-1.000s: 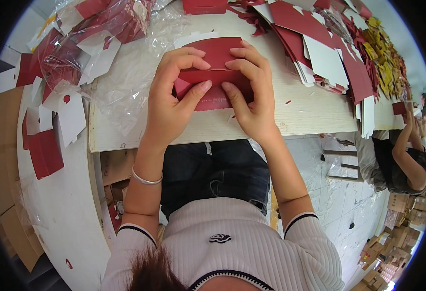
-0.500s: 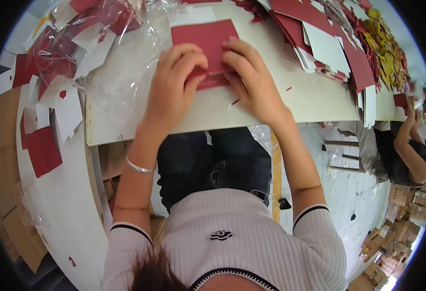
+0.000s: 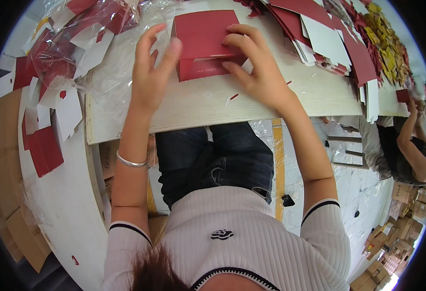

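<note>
On the table in front of me is a red cardboard box (image 3: 205,36), its smooth top raised. A red front panel (image 3: 201,71) slopes out below the top, with a narrow gap between them. My left hand (image 3: 155,70) is open beside the box's left side, fingers and thumb spread, slightly blurred. On the other side, my right hand (image 3: 256,65) grips the box's right edge, with bent fingers on the top and the thumb by the front panel. A bit of white inner card (image 3: 247,66) shows under that hand.
Stacked red and white flat cards (image 3: 319,43) lie at the right. Clear plastic wrapping (image 3: 121,68) and folded red-white card pieces (image 3: 60,104) are at the left. Yellow packets (image 3: 387,46) are heaped at far right. Another person's arm (image 3: 409,140) holds a small red piece there.
The box has risen from a flat look to a raised shape and shifted slightly away. My left hand has let go and moved left, its fingers opening. My right hand remains at the right edge.
</note>
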Action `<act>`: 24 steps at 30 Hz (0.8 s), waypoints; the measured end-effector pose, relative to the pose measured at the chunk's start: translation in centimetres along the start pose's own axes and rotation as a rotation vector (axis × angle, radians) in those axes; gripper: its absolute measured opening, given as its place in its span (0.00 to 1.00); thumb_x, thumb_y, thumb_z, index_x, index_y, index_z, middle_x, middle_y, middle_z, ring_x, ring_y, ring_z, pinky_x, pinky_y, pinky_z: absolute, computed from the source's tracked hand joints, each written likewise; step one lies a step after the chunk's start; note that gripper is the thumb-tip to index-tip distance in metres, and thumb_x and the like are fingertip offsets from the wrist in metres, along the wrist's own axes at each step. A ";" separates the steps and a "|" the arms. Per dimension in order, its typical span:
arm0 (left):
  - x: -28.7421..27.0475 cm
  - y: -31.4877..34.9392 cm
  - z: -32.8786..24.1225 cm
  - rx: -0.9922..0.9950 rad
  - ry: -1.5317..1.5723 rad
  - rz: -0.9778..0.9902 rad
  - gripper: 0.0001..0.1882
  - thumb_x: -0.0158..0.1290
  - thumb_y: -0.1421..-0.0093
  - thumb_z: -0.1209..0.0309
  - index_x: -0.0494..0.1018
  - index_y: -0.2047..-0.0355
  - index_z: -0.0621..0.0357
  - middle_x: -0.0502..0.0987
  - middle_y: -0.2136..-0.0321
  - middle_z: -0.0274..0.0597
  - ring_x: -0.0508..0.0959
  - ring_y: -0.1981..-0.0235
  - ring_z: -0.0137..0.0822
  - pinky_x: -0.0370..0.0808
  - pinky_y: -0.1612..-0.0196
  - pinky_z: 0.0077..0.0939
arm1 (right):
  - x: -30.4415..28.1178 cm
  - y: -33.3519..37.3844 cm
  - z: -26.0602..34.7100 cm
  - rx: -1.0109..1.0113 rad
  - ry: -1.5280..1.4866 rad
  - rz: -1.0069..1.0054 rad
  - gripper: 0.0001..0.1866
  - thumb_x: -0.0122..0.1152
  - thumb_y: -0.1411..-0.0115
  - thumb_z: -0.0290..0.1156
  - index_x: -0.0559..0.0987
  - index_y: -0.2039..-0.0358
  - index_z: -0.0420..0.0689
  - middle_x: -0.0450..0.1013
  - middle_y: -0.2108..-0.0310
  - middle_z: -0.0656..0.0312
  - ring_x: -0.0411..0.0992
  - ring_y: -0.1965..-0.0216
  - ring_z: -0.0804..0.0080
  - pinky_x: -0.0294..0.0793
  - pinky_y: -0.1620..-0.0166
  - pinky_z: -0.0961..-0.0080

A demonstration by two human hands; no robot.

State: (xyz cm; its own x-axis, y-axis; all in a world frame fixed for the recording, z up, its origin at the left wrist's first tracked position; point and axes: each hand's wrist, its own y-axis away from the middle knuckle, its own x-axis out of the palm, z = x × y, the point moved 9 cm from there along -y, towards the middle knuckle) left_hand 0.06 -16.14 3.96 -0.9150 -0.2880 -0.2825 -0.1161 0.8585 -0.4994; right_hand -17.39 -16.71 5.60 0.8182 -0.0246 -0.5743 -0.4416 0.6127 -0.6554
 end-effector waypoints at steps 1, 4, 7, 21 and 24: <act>-0.5 0.2 2.2 -0.189 0.113 -0.050 0.24 0.51 0.44 0.59 0.64 0.52 0.59 0.67 0.54 0.46 0.67 0.52 0.34 0.62 0.49 0.25 | -0.2 0.0 -0.4 0.037 -0.067 -0.008 0.21 0.59 0.56 0.19 0.70 0.59 0.45 0.63 0.56 0.55 0.64 0.54 0.57 0.69 0.57 0.70; 1.9 0.1 3.0 -0.398 0.182 0.210 0.28 0.45 0.41 0.53 0.61 0.48 0.62 0.67 0.53 0.42 0.67 0.53 0.31 0.62 0.49 0.27 | -0.6 0.1 -1.0 0.033 0.021 -0.097 0.21 0.60 0.55 0.20 0.71 0.58 0.45 0.65 0.55 0.56 0.65 0.56 0.58 0.68 0.57 0.71; 2.0 -0.4 1.2 -0.460 0.316 0.178 0.28 0.43 0.41 0.52 0.61 0.48 0.62 0.68 0.54 0.41 0.68 0.53 0.31 0.64 0.50 0.28 | -1.4 -0.8 -0.2 -0.045 0.017 -0.079 0.19 0.62 0.56 0.22 0.74 0.59 0.45 0.67 0.57 0.56 0.67 0.58 0.59 0.69 0.57 0.72; 2.6 0.3 -1.8 -0.261 0.450 0.223 0.60 0.64 0.61 0.75 0.29 0.39 0.57 0.59 0.49 0.51 0.64 0.48 0.40 0.63 0.47 0.36 | -8.9 -5.7 4.9 -0.178 0.046 0.017 0.13 0.56 0.49 0.28 0.75 0.63 0.36 0.70 0.61 0.52 0.69 0.59 0.62 0.67 0.57 0.72; 3.8 3.0 -2.7 0.054 0.219 0.234 0.58 0.63 0.60 0.76 0.32 0.39 0.59 0.58 0.47 0.51 0.64 0.48 0.42 0.60 0.45 0.37 | -8.5 -3.7 7.7 -0.171 0.053 0.192 0.10 0.47 0.49 0.17 0.74 0.66 0.34 0.72 0.64 0.52 0.70 0.62 0.64 0.68 0.59 0.74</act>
State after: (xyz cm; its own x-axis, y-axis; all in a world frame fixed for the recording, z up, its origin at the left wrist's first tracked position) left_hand -4.84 -13.48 3.59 -0.9766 0.0177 -0.2142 0.1223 0.8653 -0.4860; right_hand -19.87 -12.67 16.63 0.6951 0.0352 -0.7181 -0.6462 0.4682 -0.6026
